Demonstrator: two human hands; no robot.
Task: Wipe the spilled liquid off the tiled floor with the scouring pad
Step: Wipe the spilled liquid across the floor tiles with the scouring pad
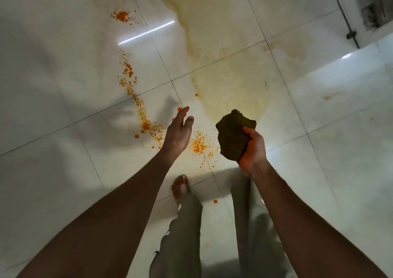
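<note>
Head view: scouring pad (233, 136) in right hand (253, 150) grip.

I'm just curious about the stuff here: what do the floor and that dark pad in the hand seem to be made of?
The floor looks like glazed ceramic or polished stone tile: pale, glossy, mirroring a light strip, with thin dark grout lines. The scouring pad, which the right hand grips, looks like coarse, matted synthetic fibre: dark olive, dull, rough and ragged at the edges, and bending in the grip. Its exact fibre cannot be told.
</note>
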